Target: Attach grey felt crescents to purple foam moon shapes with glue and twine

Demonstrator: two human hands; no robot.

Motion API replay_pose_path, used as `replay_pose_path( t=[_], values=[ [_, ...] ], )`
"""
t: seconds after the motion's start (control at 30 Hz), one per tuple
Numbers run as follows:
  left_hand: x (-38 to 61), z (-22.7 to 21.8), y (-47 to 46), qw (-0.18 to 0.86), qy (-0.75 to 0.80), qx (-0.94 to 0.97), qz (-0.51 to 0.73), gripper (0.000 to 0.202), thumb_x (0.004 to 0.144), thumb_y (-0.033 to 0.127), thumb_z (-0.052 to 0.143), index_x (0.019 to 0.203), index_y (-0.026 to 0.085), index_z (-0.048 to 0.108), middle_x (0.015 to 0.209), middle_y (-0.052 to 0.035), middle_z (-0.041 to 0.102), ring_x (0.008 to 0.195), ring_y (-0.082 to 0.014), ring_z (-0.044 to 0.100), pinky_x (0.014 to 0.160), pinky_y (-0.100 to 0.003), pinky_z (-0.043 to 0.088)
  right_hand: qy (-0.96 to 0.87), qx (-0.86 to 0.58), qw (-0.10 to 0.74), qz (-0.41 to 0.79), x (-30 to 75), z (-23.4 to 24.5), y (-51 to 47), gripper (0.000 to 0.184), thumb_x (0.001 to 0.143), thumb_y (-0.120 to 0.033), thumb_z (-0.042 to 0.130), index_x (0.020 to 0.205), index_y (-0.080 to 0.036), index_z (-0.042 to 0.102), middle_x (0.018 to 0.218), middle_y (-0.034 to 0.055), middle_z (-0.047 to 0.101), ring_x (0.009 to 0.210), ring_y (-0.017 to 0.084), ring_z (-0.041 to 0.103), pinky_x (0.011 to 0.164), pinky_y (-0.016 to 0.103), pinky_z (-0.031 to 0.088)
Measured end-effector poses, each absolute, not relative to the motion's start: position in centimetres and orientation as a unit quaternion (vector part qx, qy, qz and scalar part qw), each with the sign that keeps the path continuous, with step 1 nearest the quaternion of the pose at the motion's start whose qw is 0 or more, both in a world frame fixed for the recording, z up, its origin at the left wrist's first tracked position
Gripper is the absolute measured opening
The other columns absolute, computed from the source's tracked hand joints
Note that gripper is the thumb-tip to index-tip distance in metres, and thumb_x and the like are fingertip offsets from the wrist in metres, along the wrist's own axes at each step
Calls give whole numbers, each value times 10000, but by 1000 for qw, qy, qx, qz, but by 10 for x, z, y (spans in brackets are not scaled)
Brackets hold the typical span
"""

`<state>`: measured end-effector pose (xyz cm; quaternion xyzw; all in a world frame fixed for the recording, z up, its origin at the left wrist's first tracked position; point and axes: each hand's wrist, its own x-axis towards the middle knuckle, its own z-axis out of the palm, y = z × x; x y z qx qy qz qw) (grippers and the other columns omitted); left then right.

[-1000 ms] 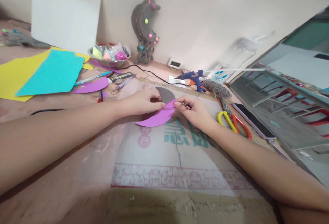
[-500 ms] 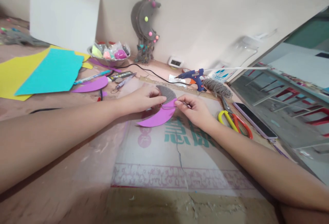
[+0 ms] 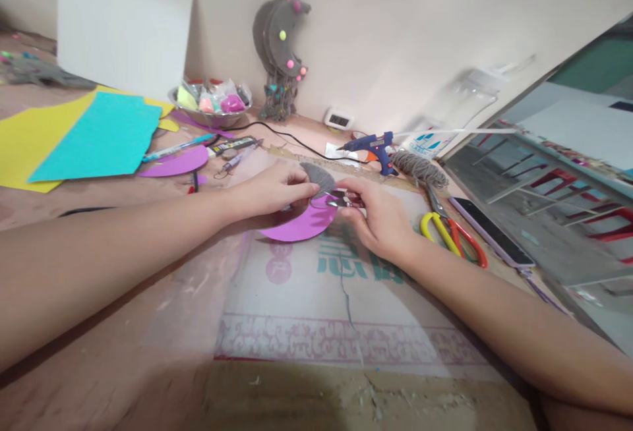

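Observation:
My left hand (image 3: 284, 187) is closed on a purple crescent-shaped piece of card (image 3: 301, 223), thumb on top. Grey yarn (image 3: 321, 179) is wound closely over the upper part of the card, while the lower part is bare purple. Facing it from the right, my right hand (image 3: 378, 217) grips small metal snips (image 3: 341, 199). Their two short blades are apart and point left, at the yarn's edge on the card. A loop of yarn seems to run by the blade tips; whether it lies between them I cannot tell.
A blue glue gun (image 3: 373, 149), a grey yarn skein (image 3: 420, 171), scissors with yellow and orange handles (image 3: 452, 236) and a phone (image 3: 489, 230) lie beyond and to the right. Coloured sheets (image 3: 99, 138) and a metal bowl (image 3: 212, 118) are at the left. A plastic sheet (image 3: 297, 299) covers the work surface.
My right hand has gone from pinching yarn at the card's edge to holding the snips with their blades at the yarn. The purple card has tilted slightly in my left hand.

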<state>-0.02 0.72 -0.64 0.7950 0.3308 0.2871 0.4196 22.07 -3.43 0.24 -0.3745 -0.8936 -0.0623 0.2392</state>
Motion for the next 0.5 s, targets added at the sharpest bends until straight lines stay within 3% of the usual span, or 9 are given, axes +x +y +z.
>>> replay_pose_path(
  t=[0.2,0.5],
  values=[
    [0,-7,8,428,333,792,281,325,833,341,480,586,136,536,530,-5,540,451,-69,458,445,-203,339,-899,-360,221,-114,224,2,-28,208,894,-296,468,1019,-166,572,862,73,637,804,201,575,711,321,436],
    [0,-7,8,417,333,797,282,328,825,335,489,574,131,539,511,3,531,456,-67,456,449,-193,334,-900,-351,212,-146,223,2,-28,177,893,-289,475,980,-176,580,826,56,640,762,189,555,681,306,425]
  ],
)
